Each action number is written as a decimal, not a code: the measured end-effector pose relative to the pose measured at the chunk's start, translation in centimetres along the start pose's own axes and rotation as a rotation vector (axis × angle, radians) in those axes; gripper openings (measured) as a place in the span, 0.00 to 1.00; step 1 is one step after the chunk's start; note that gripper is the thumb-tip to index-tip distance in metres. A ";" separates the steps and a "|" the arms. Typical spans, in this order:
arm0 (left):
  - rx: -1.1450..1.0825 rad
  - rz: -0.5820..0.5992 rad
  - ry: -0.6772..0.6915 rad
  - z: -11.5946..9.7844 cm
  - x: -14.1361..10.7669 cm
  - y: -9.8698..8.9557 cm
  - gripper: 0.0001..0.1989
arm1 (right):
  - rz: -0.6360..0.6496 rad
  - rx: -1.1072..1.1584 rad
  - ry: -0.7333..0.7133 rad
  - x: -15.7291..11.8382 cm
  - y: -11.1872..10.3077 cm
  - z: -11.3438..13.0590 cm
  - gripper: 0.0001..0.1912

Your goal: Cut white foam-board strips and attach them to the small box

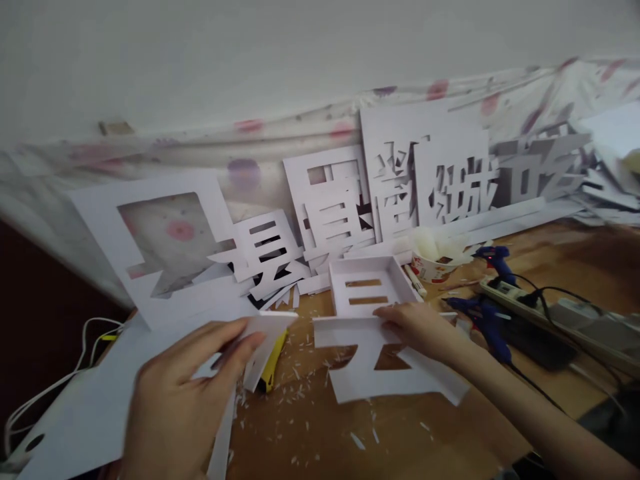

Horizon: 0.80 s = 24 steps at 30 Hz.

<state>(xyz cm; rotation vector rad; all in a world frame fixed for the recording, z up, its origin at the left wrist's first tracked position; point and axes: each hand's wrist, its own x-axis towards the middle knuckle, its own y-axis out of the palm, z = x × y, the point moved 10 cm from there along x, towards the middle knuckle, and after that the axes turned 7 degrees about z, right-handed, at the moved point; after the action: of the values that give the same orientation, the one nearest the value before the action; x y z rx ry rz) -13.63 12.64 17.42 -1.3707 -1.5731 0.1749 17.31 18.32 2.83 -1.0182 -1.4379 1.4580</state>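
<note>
Left fingers (216, 338) pinch a white strip (271, 328), nearly closed, left of the white character piece (355, 331). Right fingers (393, 314) touch that piece; grip cannot be determined. The piece rests on the surface (300, 437).

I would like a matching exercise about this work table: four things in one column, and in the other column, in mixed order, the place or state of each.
Things:
1. left hand
2. right hand
3. paper cup
4. yellow tool

Places or states:
A. holds pale sticks
B. over the white cut-out
C. partly hidden behind the white strip
D. pinches the white strip

Pairs: 1-D, 2-B, 3-A, 4-C
</note>
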 end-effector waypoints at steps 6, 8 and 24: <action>-0.035 0.719 0.155 -3.0 -2.0 13.7 0.22 | -0.027 0.202 -0.046 0.1 3.7 0.1 0.05; -0.006 0.699 0.207 -3.4 -2.7 16.3 0.19 | -0.133 0.289 -0.041 -1.2 3.3 0.0 0.10; 0.007 0.574 0.306 -1.8 -3.4 23.1 0.15 | -0.325 0.833 0.175 -6.1 8.4 0.5 0.12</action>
<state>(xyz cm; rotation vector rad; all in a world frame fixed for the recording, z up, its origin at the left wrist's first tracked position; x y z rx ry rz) 2.51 17.07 1.10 -1.7250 -0.9009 0.2997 18.65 12.37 -5.61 -0.3518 -0.6954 1.4664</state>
